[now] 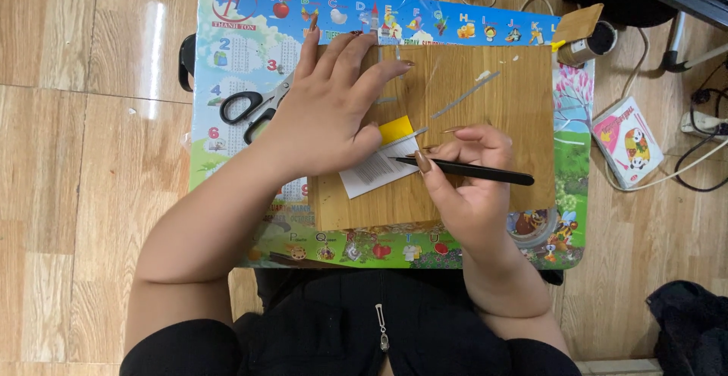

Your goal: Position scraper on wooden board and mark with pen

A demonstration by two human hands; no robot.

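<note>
Pale wood-grain flooring surrounds a small children's table (pixel 227 130) whose top is printed with bright alphabet and number pictures. On it lies a brown wooden board (pixel 500 111), and both hands work over that board.

The left hand (pixel 330 111) is spread flat, fingers extended and pressed down, pinning a white printed paper slip (pixel 371 171) and a small yellow piece (pixel 396 128) against the board; it grips nothing. The right hand (pixel 466 183) is curled in a pinch around a slim black tool (pixel 474 170), which lies nearly level, its tip resting at the edge of the slip, just beside the left thumb.

Black-handled scissors (pixel 254 111) lie on the table left of the board, partly under the left hand. At the table's far right corner sits a small round container (pixel 595 41) with a dark inside; its contents cannot be made out. A pink and white printed packet (pixel 628 141) lies on the floor to the right, among cables (pixel 701 171).
</note>
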